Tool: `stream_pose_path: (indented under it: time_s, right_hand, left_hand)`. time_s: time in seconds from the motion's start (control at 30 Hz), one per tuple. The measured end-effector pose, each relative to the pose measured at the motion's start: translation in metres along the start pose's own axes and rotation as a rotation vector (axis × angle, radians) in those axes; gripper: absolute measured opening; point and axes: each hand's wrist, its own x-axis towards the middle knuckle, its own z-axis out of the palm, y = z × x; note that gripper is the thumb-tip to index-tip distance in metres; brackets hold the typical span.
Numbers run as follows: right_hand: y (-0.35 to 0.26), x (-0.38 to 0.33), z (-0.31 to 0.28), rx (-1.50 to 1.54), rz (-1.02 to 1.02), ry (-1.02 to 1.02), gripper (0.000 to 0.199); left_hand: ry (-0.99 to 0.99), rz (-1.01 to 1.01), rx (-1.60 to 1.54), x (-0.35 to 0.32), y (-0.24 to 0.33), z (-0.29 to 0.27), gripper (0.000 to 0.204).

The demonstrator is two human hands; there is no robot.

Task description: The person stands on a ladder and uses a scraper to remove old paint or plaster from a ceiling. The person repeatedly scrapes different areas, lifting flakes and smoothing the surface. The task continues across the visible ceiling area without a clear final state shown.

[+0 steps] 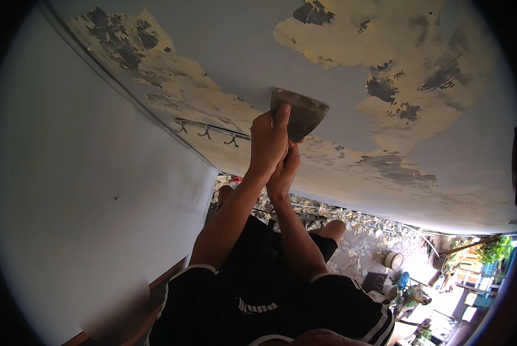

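scraper [299,114] handle hidden inside both hands, right hand [285,170] half covered

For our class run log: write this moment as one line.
left hand: shut on wide metal scraper blade | right hand: on its handle | blade edge against peeling pale-blue wall

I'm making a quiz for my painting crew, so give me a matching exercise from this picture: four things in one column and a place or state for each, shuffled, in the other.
Things:
1. scraper blade
2. left hand
3. row of wall hooks
4. paint flakes

Places or states:
A. littering the floor below
B. pressed flat against the peeling wall
C. mounted on the wall left of the hands
D. wrapped round the scraper's grip, thumb on the blade

Pairs: 1-B, 2-D, 3-C, 4-A
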Motion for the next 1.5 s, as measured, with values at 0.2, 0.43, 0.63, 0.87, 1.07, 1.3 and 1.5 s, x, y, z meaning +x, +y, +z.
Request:
stream_pose_path:
  time_s: [0.2,0.43,0.63,0.87,1.07,1.3,1.5]
  right_hand:
    - [0.027,-0.022,0.002,-0.103,-0.149,0.061,0.023]
    - [0.012,-0.021,0.010,-0.093,-0.056,0.100,0.026]
    - [0.010,-0.019,0.007,0.087,0.137,0.039,0.031]
    - [0.004,-0.009,0.002,0.017,0.121,0.001,0.024]
    - [-0.016,0.021,0.006,-0.063,-0.150,0.070,0.024]
    - [0.027,-0.014,0.009,-0.043,-0.057,0.063,0.026]
    - [0.011,0.001,0.015,-0.006,0.037,0.041,0.025]
  left_hand:
    - [0.111,0.114,0.335,-0.003,-0.025,-0.005,0.050]
    - [0.014,0.077,0.283,-0.006,-0.008,-0.005,0.052]
    - [-0.042,0.084,0.205,-0.004,-0.003,-0.003,0.055]
    - [-0.019,0.088,0.250,-0.006,0.006,0.000,0.046]
    - [0.022,0.254,0.252,0.004,0.030,0.014,0.045]
    - [0.096,0.178,0.195,-0.001,-0.014,0.004,0.053]
    - [0.022,0.099,0.331,-0.004,0.031,0.009,0.045]
